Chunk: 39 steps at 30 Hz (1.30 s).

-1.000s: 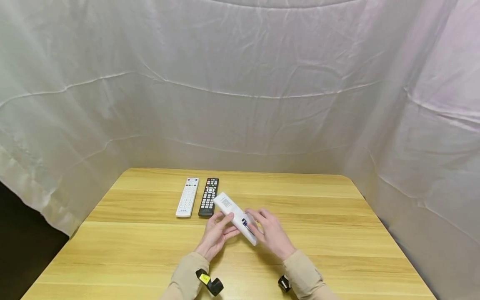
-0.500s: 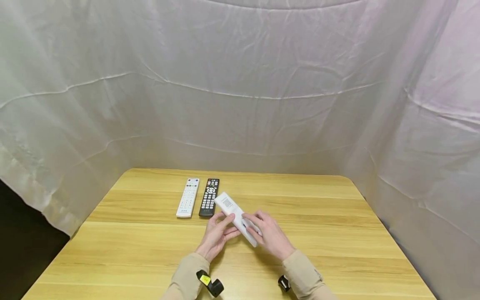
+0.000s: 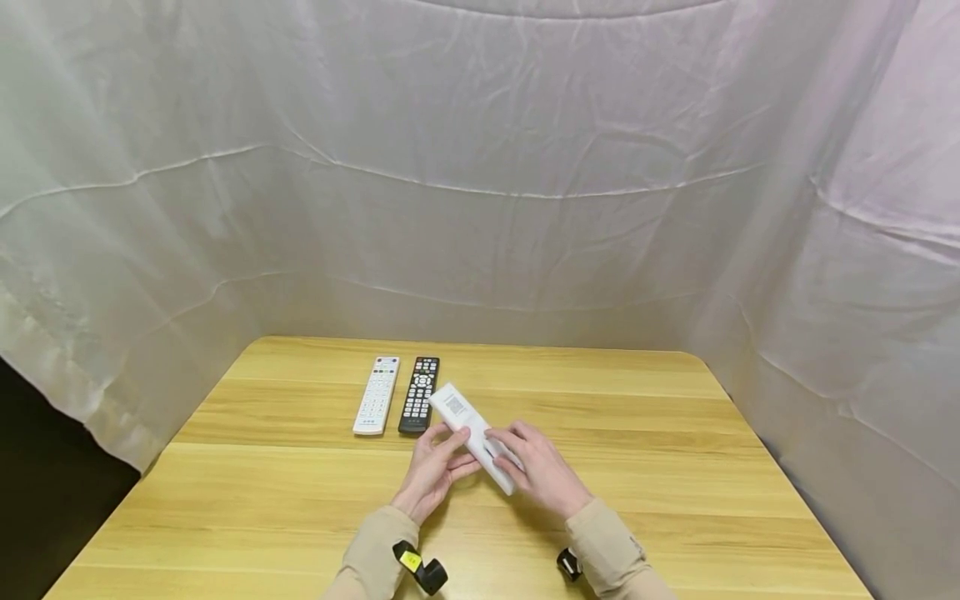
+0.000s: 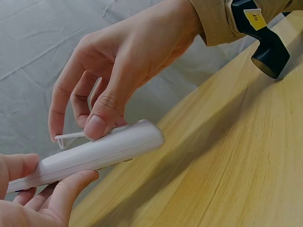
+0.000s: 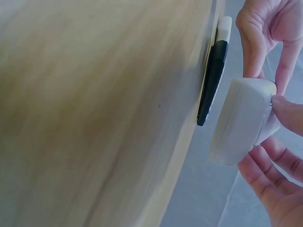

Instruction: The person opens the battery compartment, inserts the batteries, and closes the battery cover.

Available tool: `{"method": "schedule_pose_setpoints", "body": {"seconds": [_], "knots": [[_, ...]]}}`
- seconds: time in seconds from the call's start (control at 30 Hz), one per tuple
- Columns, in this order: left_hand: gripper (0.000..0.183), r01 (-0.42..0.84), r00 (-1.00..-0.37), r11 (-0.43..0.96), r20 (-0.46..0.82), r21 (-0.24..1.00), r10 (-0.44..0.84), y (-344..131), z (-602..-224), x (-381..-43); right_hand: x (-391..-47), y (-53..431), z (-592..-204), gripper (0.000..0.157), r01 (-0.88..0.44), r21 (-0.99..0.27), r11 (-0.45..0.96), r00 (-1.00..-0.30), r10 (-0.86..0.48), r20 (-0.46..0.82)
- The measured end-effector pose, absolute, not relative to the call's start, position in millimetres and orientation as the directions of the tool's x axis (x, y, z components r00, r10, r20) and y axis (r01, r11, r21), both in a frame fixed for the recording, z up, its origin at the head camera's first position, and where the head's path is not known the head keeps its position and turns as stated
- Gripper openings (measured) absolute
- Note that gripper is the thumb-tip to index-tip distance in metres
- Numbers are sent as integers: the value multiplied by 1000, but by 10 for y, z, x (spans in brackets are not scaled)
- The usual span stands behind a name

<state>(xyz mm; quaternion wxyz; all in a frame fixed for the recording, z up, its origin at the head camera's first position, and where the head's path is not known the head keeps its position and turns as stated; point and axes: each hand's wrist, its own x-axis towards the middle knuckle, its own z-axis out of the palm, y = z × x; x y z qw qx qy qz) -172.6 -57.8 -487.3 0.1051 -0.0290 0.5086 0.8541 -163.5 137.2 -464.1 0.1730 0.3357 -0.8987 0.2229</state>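
A white remote control (image 3: pixel 471 433) is held back side up, slanting across the middle of the head view, with a printed code square near its far end. My left hand (image 3: pixel 431 477) grips its left edge, thumb on the back and fingers underneath. My right hand (image 3: pixel 546 468) pinches a thin white battery cover (image 4: pixel 68 137) between thumb and index finger. In the left wrist view that cover stands tilted, one end raised off the remote's back. Only a small dark slit of the battery compartment (image 3: pixel 491 453) shows between cover and remote; the rest is hidden.
On the wooden table (image 3: pixel 675 467), a second white remote (image 3: pixel 376 396) and a black remote (image 3: pixel 418 395) lie side by side at the back left, buttons up. Grey cloth (image 3: pixel 480 233) hangs behind and at the sides of the table.
The right hand has brought the cover over the compartment, hiding the blue battery that showed a second ago. The left hand and remote have barely moved.
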Motion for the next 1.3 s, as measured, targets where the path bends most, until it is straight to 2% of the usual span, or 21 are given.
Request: {"method": "schedule_pose_setpoints", "body": {"seconds": [0.33,0.67,0.83,0.97,1.17,1.3], "knots": [[43,-195,-978,-449,-141,872,152,-577,-4866,-1706,-1626,1347,-4600,35,-655,-336,677,-746,-508,431],[44,-173,-982,-424,-124,889,141,-575,-4849,-1691,-1564,1314,-4580,33,-667,-240,705,-719,-526,454],[43,-152,-986,-423,-110,893,122,-574,-4822,-1694,-1552,1293,-4603,31,-653,-249,716,-728,-501,468],[42,-153,-986,-424,-112,892,120,-572,-4821,-1692,-1557,1295,-4608,33,-637,-264,724,-743,-486,459],[42,-131,-990,-408,-100,904,97,-581,-4813,-1694,-1581,1316,-4597,39,-686,-205,698,-694,-543,473],[42,-125,-991,-393,-96,911,93,-584,-4799,-1703,-1597,1329,-4581,41,-687,-233,688,-705,-554,443]]}}
